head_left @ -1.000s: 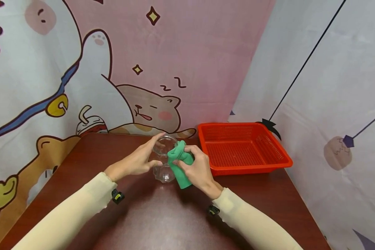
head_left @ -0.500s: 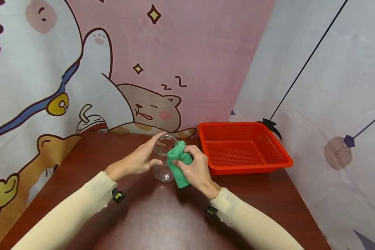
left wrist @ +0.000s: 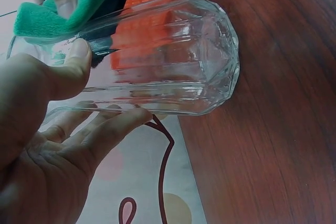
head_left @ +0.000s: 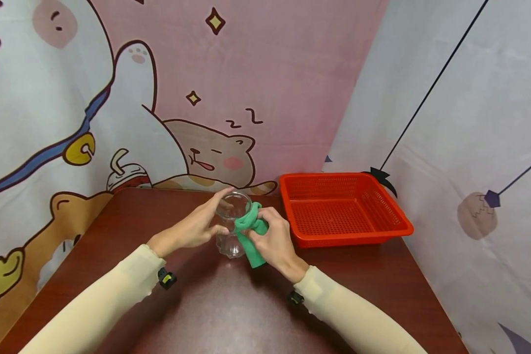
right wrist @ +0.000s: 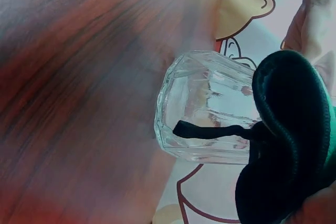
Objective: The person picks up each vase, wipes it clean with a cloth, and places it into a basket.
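Observation:
A clear glass jar (head_left: 231, 246) with a faceted lower body stands upright, its base on or just above the table. My left hand (head_left: 191, 227) holds it from the left, thumb on the near side and fingers on the far side, as the left wrist view shows on the glass (left wrist: 173, 61). My right hand (head_left: 275, 242) pinches a green cloth (head_left: 254, 253) against the jar's right side near the rim. In the right wrist view the cloth (right wrist: 294, 119) looks dark, with a strap-like end hanging before the glass. Part of the right fingers is hidden by the cloth.
A red perforated plastic basket (head_left: 349, 216) sits on the brown table (head_left: 221, 314), to the right of the jar. Behind the table hangs a cartoon-printed curtain (head_left: 292, 98), with a pale one along the right.
My right hand has shifted slightly left, and the cloth has bunched closer to the jar. The left hand, the jar and the basket stay in nearly the same places.

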The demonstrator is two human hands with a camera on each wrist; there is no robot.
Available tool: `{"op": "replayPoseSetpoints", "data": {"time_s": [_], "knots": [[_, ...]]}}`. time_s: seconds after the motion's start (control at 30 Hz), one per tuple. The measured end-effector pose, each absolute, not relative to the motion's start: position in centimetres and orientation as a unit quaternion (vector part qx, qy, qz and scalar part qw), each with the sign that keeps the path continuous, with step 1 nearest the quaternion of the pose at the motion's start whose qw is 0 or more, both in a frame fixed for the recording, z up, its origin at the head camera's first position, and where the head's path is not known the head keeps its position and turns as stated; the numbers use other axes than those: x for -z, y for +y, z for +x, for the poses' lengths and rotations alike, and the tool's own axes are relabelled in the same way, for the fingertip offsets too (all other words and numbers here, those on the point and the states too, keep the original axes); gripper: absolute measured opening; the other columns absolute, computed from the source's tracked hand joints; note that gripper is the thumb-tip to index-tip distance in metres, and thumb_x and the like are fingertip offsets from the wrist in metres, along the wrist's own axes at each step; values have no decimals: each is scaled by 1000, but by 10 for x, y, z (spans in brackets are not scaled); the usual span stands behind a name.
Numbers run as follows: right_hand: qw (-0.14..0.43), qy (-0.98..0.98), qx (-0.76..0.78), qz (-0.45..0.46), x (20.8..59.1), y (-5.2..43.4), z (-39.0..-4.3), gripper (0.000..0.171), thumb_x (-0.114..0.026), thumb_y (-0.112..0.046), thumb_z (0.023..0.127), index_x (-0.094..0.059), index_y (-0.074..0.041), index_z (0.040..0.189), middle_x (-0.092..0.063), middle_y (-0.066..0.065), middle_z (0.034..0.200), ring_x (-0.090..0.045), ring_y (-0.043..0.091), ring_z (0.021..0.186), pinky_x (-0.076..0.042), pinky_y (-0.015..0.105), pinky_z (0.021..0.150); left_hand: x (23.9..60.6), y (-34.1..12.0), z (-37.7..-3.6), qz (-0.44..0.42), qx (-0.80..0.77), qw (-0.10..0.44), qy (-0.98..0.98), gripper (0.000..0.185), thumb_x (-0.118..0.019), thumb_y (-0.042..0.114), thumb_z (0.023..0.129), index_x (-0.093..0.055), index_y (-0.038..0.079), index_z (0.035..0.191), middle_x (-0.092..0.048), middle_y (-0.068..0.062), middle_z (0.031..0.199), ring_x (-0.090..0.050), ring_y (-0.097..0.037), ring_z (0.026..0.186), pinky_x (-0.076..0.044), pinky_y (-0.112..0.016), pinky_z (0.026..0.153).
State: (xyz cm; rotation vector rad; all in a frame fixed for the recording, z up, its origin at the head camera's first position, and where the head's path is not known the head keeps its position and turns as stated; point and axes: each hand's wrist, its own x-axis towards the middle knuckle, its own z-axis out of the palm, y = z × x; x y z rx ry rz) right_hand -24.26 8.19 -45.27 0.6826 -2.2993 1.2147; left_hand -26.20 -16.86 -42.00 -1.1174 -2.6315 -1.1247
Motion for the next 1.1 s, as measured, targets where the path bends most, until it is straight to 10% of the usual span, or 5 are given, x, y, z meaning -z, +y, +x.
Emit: {"op": "replayPoseSetpoints", "data": {"time_s": [1.1], "knots": [[97, -932, -268, 223, 468, 84, -234, 36, -94, -27, 77, -68, -10, 95, -57, 1, 91, -61, 18, 79, -56, 35, 72, 420, -170, -262, -355, 371, 27, -858, 110, -81, 4, 88, -7, 29, 166, -59, -15, 137, -56, -27, 130, -49, -51, 103]]}}
